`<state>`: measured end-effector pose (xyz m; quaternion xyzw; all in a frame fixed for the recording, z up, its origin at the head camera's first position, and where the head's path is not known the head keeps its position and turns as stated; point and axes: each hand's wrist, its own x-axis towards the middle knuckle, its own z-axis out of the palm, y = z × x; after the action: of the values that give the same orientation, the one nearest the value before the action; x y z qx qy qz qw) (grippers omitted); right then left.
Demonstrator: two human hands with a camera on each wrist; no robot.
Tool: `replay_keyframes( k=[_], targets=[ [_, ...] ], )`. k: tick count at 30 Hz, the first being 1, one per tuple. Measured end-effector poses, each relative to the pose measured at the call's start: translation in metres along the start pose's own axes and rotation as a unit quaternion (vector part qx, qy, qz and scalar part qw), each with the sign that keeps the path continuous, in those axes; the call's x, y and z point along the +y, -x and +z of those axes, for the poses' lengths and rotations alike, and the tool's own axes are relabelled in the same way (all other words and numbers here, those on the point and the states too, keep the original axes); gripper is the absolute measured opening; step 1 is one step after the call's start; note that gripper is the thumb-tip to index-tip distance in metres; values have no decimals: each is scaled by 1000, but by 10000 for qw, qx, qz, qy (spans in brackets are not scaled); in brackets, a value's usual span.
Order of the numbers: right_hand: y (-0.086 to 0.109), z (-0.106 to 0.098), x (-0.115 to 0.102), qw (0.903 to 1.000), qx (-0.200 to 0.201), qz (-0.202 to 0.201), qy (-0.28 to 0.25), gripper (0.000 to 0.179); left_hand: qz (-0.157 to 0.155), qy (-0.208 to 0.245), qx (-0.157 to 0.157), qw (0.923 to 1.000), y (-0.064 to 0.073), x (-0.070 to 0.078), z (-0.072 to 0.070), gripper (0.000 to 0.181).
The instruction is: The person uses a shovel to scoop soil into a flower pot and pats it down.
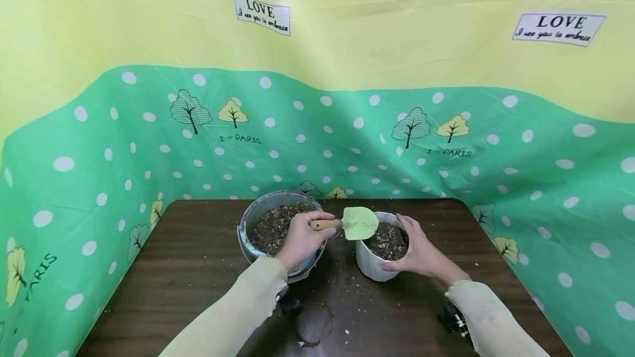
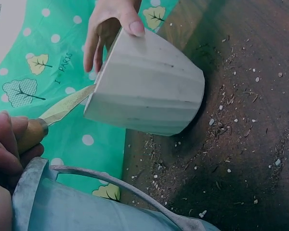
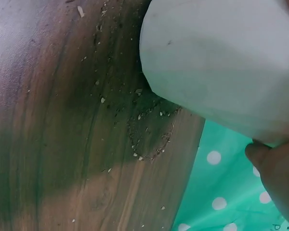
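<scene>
1. The left hand point(image 1: 302, 238) curls its fingers round the wooden handle of a small trowel point(image 1: 358, 223), gripping it over the near rim of the grey bucket point(image 1: 248, 223).
2. The trowel's pale green blade lies flat and level, reaching right across the left rim of the white pot point(image 1: 371, 266); the left wrist view shows its edge touching the pot's upper wall.
3. The right hand point(image 1: 421, 252) wraps the pot's right side, fingers curved along the rim and wall, thumb on the near side.
4. The pot stands upright on the dark wooden table point(image 1: 188, 269), just right of the bucket, and is filled with brown soil.
5. The bucket also holds soil.
6. Loose soil crumbs point(image 1: 354, 285) lie scattered on the table around the pot's base.
</scene>
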<state>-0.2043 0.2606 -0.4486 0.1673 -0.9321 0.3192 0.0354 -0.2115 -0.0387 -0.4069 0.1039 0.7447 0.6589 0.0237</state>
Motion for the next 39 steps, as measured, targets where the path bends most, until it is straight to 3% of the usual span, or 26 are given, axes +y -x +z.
replay_keyframes(
  k=[3, 8, 12, 17, 22, 27, 35, 39],
  targets=[
    [3, 1, 5, 9994, -40, -10, -351, 131, -62, 60, -13, 10000, 0, 1, 0, 26],
    [10, 11, 10, 9917, 223, 439, -1187, 128, -70, 336, -93, 9994, 1, 4, -7, 27],
    [15, 22, 11, 9717, 535, 770, -2168, 122, -42, 199, -20, 9998, 3, 9, -23, 29],
    [15, 29, 11, 9449, 806, 900, -3043, 116, -144, -41, 220, 9996, 2, 20, -58, 34],
    [15, 31, 12, 9405, 792, 955, -3163, 115, -60, -603, 394, 9974, 1, 28, -102, 36],
    [16, 33, 13, 9386, 743, 965, -3228, 115, -11, -1224, 321, 9920, 4, 33, -137, 36],
    [18, 33, 16, 9390, 700, 934, -3234, 115, -131, -1957, 260, 9802, 10, 31, -165, 31],
    [17, 34, 16, 9376, 711, 924, -3276, 115, 181, -2566, 212, 9661, 12, 30, -171, 29]
  ],
)
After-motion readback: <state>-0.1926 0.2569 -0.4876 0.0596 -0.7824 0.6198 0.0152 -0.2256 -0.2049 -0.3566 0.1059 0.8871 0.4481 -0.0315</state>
